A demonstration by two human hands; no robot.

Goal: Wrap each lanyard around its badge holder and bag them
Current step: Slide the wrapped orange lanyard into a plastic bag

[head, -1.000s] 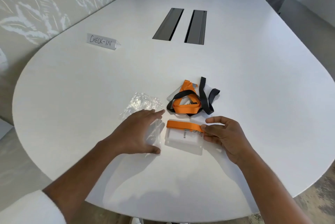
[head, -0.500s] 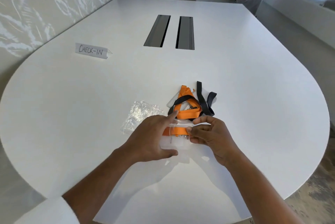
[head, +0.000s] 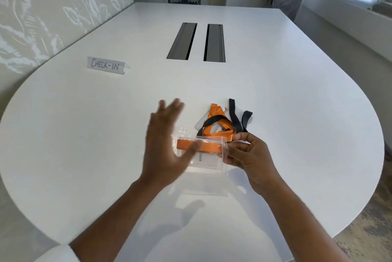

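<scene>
While the right hand (head: 252, 155) pinches one end of the clear bag (head: 214, 151), the badge holder (head: 206, 161) sits inside it with its orange lanyard (head: 203, 145) wound around the top. That grip is narrow, thumb and fingers closed on the bag's edge, and it lifts the bag a little above the white surface (head: 297, 113). Holding the end probably keeps the badge from sliding back out. The left hand (head: 165, 145) is flat with fingers spread wide and holds nothing. It is blurry and sits in front of the bag's other end, so I cannot tell if it touches the bag. Maybe it is there to smooth the bag. Just behind the bag lies a pile of orange and black lanyards (head: 222, 123) with more holders, not wrapped yet. More bags seem to lie under the left hand.
</scene>
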